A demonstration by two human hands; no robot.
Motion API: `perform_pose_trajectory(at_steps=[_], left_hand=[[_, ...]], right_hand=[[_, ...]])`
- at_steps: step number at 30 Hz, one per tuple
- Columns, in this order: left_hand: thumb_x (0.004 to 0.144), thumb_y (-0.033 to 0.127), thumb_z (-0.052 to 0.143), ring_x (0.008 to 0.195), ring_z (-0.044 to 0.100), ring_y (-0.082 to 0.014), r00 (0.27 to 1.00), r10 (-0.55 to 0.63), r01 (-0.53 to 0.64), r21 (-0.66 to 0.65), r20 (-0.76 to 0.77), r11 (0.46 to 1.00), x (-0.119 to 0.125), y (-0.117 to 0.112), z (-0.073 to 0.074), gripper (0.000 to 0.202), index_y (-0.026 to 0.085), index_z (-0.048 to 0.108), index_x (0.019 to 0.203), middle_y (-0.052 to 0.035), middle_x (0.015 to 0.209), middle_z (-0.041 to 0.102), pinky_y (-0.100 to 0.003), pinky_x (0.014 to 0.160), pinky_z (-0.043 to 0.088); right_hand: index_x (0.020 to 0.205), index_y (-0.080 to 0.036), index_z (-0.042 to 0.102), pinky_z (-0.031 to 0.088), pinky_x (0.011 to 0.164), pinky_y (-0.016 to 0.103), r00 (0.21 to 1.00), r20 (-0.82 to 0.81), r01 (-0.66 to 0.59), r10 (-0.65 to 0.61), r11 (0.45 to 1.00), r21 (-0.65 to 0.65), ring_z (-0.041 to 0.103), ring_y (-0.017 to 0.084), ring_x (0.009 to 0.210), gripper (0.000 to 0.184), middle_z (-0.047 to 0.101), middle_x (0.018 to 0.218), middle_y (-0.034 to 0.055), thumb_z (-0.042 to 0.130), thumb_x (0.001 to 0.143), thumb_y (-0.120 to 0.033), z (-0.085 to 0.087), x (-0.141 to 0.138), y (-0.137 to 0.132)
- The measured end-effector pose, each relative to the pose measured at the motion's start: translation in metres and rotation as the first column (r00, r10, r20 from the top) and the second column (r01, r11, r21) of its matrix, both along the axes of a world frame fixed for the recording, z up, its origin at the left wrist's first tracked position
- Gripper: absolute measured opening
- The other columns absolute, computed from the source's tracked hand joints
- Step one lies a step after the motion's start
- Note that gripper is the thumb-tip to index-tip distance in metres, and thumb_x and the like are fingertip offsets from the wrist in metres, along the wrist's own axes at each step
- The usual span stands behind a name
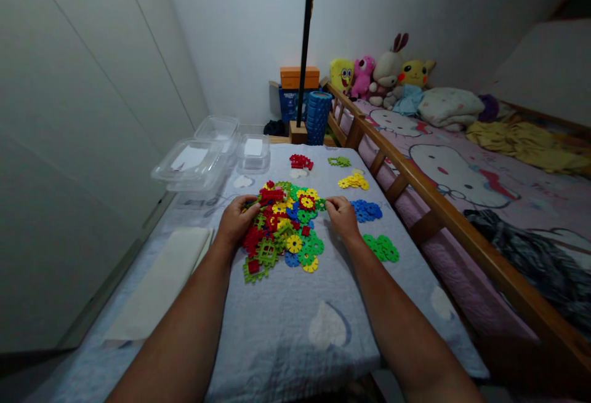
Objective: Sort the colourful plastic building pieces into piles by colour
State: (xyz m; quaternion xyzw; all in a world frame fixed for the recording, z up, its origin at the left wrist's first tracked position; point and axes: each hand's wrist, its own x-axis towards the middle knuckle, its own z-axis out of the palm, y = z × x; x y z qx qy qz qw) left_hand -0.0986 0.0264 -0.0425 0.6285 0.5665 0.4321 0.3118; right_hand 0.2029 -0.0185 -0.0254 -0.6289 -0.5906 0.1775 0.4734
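Note:
A mixed pile of plastic interlocking pieces lies mid-table: red and lime-green square ones, with yellow, green and blue notched discs. At its left edge rests my left hand, thumb and fingers curled close together; what they hold, if anything, is hidden among the pieces. On the pile's right side my right hand pinches a green notched disc between thumb and fingertips. Sorted by colour, small heaps lie beyond and to the right: red pieces, lime-green pieces, yellow discs, blue discs and green discs.
Clear plastic boxes stand at the back left of the cloth-covered table. A folded pale sheet lies by my left forearm. A wooden bed rail runs along the right side. Behind the table rises a black pole.

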Motion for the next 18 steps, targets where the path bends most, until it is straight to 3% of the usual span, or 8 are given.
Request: perform_pose_trajectory(at_steps=[7,12,18], left_hand=[[0.075,0.055,0.065,0.095,0.066,-0.0266,1.0,0.005,-0.005,-0.007,-0.001,1.0,0.001,-0.001,0.002,0.048,0.019,0.074,0.105,-0.0087,0.104,0.074,-0.04,0.089,0.053],[0.076,0.054,0.065,0.097,0.066,-0.0267,1.0,0.005,-0.005,-0.009,-0.002,1.0,0.0,-0.001,0.002,0.047,0.019,0.073,0.106,-0.0091,0.107,0.073,-0.04,0.091,0.053],[0.075,0.053,0.065,0.099,0.066,-0.0266,1.0,0.016,-0.016,-0.009,-0.015,1.0,0.001,-0.001,0.002,0.046,0.019,0.073,0.105,-0.0086,0.108,0.074,-0.04,0.094,0.052]], right_hand=[[0.073,-0.02,0.066,0.043,0.067,0.029,0.993,-0.094,0.061,-0.074,0.989,-0.134,0.056,0.017,0.07,0.023,0.064,0.071,0.0003,0.058,0.072,-0.041,0.028,0.059,0.013],[0.078,-0.019,0.067,0.041,0.061,0.028,0.987,-0.142,0.044,-0.08,0.97,-0.24,0.054,0.016,0.065,0.027,0.063,0.07,-0.0001,0.064,0.068,-0.044,0.046,0.104,-0.019],[0.079,-0.019,0.069,0.044,0.063,0.029,0.997,-0.074,-0.002,-0.022,0.954,-0.301,0.058,0.017,0.068,0.026,0.065,0.07,0.0003,0.07,0.065,-0.041,0.037,0.127,-0.064]])
